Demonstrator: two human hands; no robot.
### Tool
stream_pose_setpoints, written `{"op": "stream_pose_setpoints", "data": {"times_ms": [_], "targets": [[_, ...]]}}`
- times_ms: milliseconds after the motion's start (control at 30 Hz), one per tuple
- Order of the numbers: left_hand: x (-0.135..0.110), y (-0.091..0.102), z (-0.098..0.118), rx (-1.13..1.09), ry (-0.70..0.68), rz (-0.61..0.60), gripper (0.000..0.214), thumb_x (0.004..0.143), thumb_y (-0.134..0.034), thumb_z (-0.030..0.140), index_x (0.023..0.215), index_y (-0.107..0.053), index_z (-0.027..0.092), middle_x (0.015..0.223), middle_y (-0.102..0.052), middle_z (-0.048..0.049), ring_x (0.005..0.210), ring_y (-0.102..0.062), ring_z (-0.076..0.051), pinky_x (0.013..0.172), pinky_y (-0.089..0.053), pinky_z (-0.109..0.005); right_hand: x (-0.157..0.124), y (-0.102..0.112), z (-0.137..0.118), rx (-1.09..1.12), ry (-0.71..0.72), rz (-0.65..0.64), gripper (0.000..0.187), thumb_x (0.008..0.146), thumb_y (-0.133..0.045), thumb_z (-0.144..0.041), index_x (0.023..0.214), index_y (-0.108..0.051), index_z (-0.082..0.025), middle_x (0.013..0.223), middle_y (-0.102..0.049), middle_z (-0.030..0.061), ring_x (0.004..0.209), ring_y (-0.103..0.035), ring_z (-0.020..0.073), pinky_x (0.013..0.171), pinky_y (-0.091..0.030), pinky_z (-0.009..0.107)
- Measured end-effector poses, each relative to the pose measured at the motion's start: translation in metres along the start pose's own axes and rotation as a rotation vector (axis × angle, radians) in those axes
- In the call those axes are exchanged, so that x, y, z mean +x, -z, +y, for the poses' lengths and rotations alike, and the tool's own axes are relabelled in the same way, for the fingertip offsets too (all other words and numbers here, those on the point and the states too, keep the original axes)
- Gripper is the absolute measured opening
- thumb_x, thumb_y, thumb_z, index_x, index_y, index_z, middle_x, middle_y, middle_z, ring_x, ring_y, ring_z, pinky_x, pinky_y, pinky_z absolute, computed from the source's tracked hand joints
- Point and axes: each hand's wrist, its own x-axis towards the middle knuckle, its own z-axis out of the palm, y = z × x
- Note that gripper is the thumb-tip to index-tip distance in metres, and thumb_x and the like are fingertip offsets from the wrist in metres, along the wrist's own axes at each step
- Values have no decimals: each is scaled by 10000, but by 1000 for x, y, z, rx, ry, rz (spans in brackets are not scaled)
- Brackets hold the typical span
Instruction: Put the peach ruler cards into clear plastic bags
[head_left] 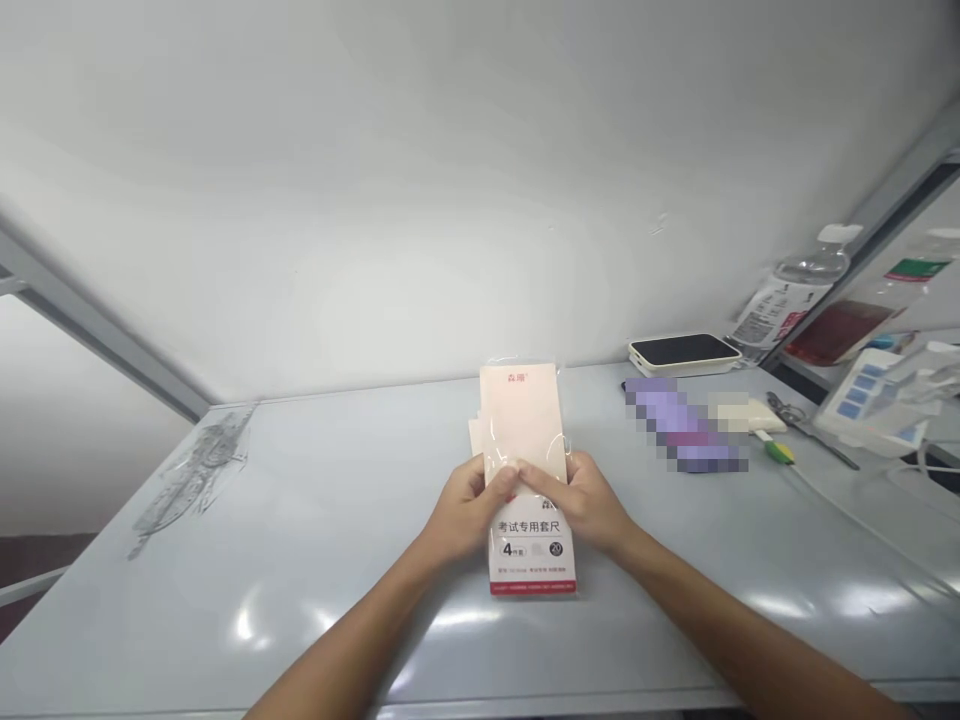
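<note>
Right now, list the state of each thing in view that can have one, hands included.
Packet: in clear wrapping; can't tell whether sealed
Left hand: closed on the packet
Right hand: closed on the packet
Phone: face up, screen dark
Clear bottle: capped
Bottle of reddish liquid: partly full
Cable's green end: can't tell whether plugged in
Purple item: pixelated, state unclear

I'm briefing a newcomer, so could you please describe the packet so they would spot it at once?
Over the grey table, the left hand and right hand hold a clear-wrapped packet. Its top is pale peach; a red band along its white lower end sets it apart from the dark-screened phone.
</note>
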Motion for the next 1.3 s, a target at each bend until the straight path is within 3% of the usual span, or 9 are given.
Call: {"op": "stream_pose_setpoints", "data": {"times_ms": [267,600,767,900,1000,1133,1200,1300], "targets": [[3,10,-4,-49,107,-64,351,725,-558,450,598,-534,124,559,-529,-26,513,-493,-117,487,-349,-234,-1,-3,1,-17,9,-69,373,790,-478,-479,656,-584,-148,586,-616,29,557,-588,164,489,-438,251],[0,4,-4,-73,127,88,356,701,-589,404,509,-461,134,467,-458,13,428,-438,-86,425,-290,-216,-2,-2,6,-57,-1,-109,368,812,-463,-447,625,-566,-148,585,-616,28,559,-587,153,481,-427,233],[3,8,-2,162,60,154,343,739,-516,467,610,-476,151,567,-492,19,508,-467,-92,473,-338,-212,4,1,3,-65,-14,-38,266,787,-516,-424,830,-556,-164,734,-640,28,667,-611,168,571,-476,256],[5,14,-4,542,21,288,402,740,-450,544,607,-465,165,554,-476,30,501,-421,-87,453,-301,-205,7,8,-2,-82,-88,-71,356,781,-516,-424,1054,-477,-198,826,-652,40,720,-634,200,622,-505,314],[6,21,-6,834,79,324,441,747,-385,590,606,-452,178,531,-485,25,472,-416,-98,435,-273,-215,8,12,0,-287,-134,-27,404,787,-480,-450,1115,-456,-216,764,-650,21,660,-628,195,571,-481,299],[9,28,-11,1189,221,340,479,764,-313,614,607,-457,184,556,-527,-11,462,-444,-126,446,-269,-243,11,15,8,-832,-164,97,455,782,-452,-484,1147,-482,-214,611,-605,0,602,-586,194,522,-398,276],[11,30,-14,1264,236,315,492,771,-296,613,593,-454,183,562,-526,-21,457,-441,-129,448,-261,-247,12,16,9,-1026,-173,112,429,789,-433,-489,1104,-525,-213,589,-594,9,614,-575,198,515,-359,266],[12,32,-16,1268,192,281,487,782,-294,597,573,-442,183,560,-519,-19,446,-419,-119,451,-248,-244,11,18,6,-1114,-178,101,394,802,-403,-486,1056,-549,-222,584,-590,12,596,-556,188,496,-317,252]]}}
